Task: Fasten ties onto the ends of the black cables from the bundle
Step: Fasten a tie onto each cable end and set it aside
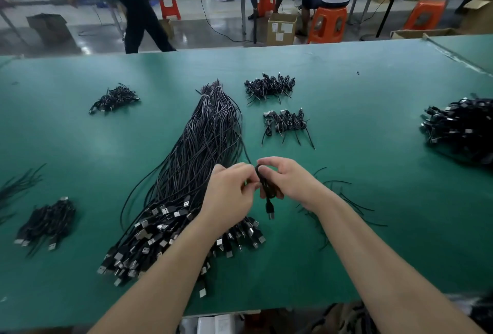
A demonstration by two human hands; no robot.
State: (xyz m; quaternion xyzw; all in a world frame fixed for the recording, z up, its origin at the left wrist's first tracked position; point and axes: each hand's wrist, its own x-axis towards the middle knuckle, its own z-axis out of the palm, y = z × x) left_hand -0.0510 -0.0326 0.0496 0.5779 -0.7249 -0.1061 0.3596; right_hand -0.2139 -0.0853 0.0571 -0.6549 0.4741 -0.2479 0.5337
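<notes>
Head view: on the green table [346, 109], two small coiled cable piles are seen at left [114, 99] [46, 223]. The big bundle [197, 163] fills the centre. At lower centre a folded black cable [267, 195] is pinched by the left hand [229, 195] and gripped by the right hand [289, 180]. Two tied piles [269, 85] [286, 121] sit at upper centre, loose ties [344, 200] right of the hands, one large heap [461, 131] at the right edge.

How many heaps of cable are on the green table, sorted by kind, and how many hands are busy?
Long bundle: 1
Small coiled piles: 4, at far left, near left, far middle and below it
Big heap at right: 1
Coiled cable in hands: 1
Hands: 2, left hand, right hand
Total: 9
</notes>
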